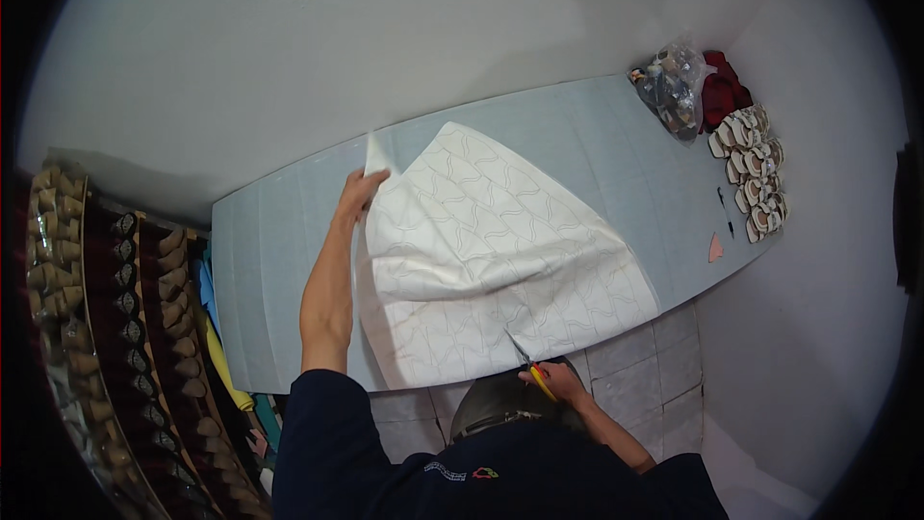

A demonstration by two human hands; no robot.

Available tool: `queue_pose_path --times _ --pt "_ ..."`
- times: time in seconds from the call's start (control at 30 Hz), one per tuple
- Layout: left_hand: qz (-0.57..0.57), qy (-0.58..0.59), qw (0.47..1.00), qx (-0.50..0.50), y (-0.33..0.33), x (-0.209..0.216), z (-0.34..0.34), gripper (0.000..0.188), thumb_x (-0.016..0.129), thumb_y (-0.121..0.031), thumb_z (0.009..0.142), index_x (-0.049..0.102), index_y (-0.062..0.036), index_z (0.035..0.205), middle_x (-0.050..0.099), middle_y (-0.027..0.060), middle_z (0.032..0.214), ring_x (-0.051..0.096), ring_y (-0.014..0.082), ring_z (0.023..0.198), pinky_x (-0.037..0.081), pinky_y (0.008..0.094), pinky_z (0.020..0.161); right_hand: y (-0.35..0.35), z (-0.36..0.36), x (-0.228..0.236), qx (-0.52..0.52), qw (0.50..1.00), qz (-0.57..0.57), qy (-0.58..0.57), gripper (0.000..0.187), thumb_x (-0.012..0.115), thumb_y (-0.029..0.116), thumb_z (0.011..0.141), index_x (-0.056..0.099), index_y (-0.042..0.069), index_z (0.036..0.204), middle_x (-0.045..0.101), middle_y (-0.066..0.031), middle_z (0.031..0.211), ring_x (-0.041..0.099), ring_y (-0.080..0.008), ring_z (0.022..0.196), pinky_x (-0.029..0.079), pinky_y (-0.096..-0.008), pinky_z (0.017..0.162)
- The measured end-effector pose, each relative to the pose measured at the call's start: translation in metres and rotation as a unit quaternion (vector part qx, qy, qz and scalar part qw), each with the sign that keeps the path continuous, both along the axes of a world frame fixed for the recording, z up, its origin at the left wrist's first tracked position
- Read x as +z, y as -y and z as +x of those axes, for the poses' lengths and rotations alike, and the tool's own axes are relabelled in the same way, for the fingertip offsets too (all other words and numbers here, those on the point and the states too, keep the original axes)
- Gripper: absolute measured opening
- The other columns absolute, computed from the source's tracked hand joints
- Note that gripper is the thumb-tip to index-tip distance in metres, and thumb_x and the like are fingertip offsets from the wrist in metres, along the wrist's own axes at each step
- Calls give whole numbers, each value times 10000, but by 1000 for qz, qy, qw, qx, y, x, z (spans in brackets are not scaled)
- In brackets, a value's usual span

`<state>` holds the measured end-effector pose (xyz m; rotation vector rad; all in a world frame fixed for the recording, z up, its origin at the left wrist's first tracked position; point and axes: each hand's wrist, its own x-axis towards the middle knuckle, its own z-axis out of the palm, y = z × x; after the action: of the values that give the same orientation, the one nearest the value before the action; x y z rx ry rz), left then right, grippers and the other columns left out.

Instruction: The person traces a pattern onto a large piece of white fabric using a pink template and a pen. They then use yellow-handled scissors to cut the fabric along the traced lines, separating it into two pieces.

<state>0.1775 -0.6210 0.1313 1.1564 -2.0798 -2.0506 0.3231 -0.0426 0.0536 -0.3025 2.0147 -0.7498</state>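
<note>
A large white sheet of material (500, 202), marked all over with repeated curved outlines, lies across the table and bulges in folds near its middle. My left hand (361, 191) grips its far left edge, where a pointed corner stands up past the fingers. In my right hand (558, 383), at the table's near edge, is a pair of scissors (536, 376) with yellow and red handles. Their blades point away from me over the sheet's near part. Whether the blades touch the material, I cannot tell.
The light grey table (279, 270) runs along a wall. At its right end stand several white sandals (756, 173), a clear plastic bag (674, 87), a dark red cloth (722, 96), a black pen (725, 212) and a pink scrap (715, 247). Shelves of shoe lasts (173, 289) rise at left.
</note>
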Motion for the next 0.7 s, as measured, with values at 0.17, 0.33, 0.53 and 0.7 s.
queue_pose_path --times 0.17,0.33,0.53,0.7 --pt "168 -357 912 -113 -67 166 60 623 815 -218 817 592 74 1320 705 177 1134 717 262 983 605 380 836 5 -4 11 11 1000 5 14 707 736 682 870 672 -21 821 650 -175 714 552 -285 639 483 -398 671" --pt "52 -265 963 -3 -23 165 65 719 836 -277 801 566 62 1374 701 188 1175 708 306 1029 592 403 894 7 0 20 -1 1000 20 -1 750 714 714 864 677 -35 849 664 -207 733 604 -337 678 493 -420 699" --pt "-479 154 792 345 54 59 97 875 809 -373 888 409 32 1552 418 300 1578 366 417 1502 292 506 1231 13 -6 22 28 999 28 -27 758 706 714 867 702 -44 894 697 -238 807 662 -373 758 501 -435 732" --pt "-453 -138 877 83 -117 8 120 653 675 -276 1013 426 -23 1561 418 207 1614 289 359 1554 209 479 1277 9 10 12 -1 1000 3 -11 675 683 648 932 701 -27 901 675 -201 763 640 -323 707 496 -419 696"
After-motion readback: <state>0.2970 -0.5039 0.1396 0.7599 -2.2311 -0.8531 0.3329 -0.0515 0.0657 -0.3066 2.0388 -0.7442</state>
